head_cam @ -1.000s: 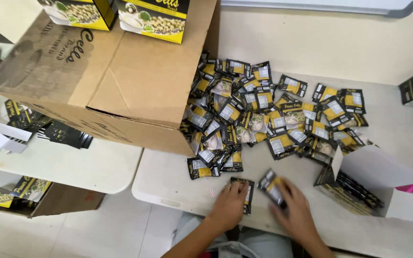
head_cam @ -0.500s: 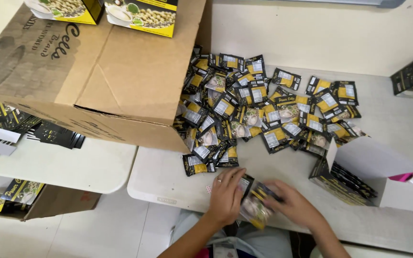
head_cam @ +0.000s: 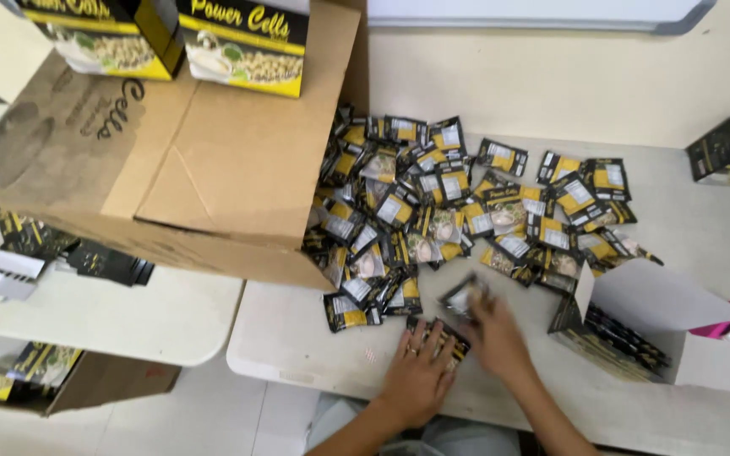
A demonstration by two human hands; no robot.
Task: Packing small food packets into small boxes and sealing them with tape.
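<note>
Sorting sachets: left hand (head_cam: 420,371) flat, fingers spread, pressing a small stack (head_cam: 438,332) at the table (head_cam: 297,338) edge; right hand (head_cam: 492,333) pinching one blurred sachet (head_cam: 465,295). Retail box (head_cam: 661,338) partly filled, open; large loose pile (head_cam: 458,211) left unsorted, judging by sight.

Bare forearms; ring on left grip (head_cam: 416,377)

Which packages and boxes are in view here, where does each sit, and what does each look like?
Small black-and-yellow foil sachets: heap on the grey table.
Short sachet stack: under the left hand.
Blurred sachet: at the right hand.
Large brown cardboard carton: left, open flap.
Black-and-yellow retail boxes: atop the carton.
Open white-lidded box: right.
</note>
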